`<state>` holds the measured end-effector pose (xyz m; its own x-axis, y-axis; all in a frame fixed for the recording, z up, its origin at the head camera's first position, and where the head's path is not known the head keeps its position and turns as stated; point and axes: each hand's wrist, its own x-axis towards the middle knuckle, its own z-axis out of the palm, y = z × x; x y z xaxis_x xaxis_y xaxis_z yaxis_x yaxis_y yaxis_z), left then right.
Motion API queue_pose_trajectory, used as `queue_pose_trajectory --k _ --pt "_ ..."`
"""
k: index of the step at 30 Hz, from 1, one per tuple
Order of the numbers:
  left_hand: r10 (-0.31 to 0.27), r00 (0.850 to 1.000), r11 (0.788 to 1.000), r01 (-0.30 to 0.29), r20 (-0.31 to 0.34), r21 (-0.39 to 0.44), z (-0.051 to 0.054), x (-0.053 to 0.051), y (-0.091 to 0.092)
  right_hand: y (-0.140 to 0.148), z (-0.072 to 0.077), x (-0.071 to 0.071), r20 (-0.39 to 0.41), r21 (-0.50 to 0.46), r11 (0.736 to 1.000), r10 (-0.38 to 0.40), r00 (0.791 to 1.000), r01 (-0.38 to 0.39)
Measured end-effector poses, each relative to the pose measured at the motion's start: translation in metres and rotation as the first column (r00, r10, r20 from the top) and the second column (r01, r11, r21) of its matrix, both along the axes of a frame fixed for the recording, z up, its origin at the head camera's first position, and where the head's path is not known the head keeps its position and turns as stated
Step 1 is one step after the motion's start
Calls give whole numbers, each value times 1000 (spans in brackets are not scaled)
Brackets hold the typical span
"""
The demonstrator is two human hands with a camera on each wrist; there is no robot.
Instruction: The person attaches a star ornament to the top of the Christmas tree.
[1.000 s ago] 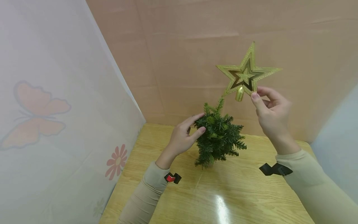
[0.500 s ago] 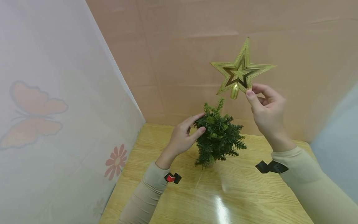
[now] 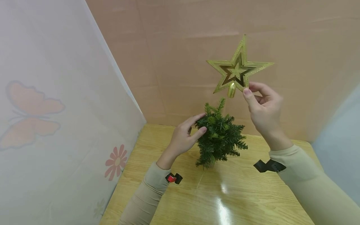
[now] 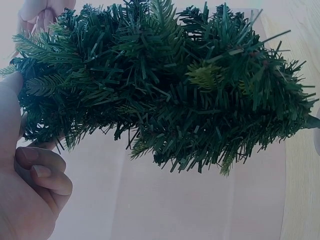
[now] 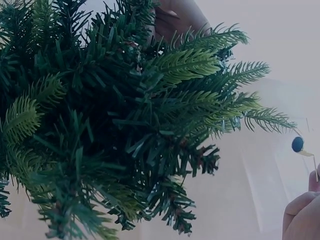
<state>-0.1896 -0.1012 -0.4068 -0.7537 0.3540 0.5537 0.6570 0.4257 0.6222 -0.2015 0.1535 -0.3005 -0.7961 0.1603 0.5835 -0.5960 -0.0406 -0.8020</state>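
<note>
A small artificial Christmas tree [image 3: 222, 137] stands upright on the wooden table. My left hand [image 3: 184, 137] holds its upper left side between thumb and forefinger; in the left wrist view, the other fingers [image 4: 50, 177] are curled beside the branches. Above the tree, my right hand [image 3: 265, 109] pinches the lower right point of a gold star tree topper [image 3: 236, 72]. The topper's short hollow stem [image 3: 231, 90] hangs slightly above and right of the tree's tip, apart from it. The right wrist view shows the stem's dark round opening [image 5: 298, 144] facing the branches.
Behind the table [image 3: 239, 187] hangs a peach-coloured backdrop [image 3: 180, 56]. A pale sheet [image 3: 70, 78] printed with a butterfly and flowers borders the left side. The tree's base is mostly hidden under its branches.
My right hand has carried the star topper left and slightly up, bringing its stem closer to being over the tree's tip. The left hand and the tree have stayed put.
</note>
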Motion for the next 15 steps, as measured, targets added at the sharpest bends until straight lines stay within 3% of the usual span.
queue_pose_trajectory --k 15 --pt "6 1000 1000 -6 -14 -13 4 2 3 -7 2 -1 14 10 1000 24 1000 -24"
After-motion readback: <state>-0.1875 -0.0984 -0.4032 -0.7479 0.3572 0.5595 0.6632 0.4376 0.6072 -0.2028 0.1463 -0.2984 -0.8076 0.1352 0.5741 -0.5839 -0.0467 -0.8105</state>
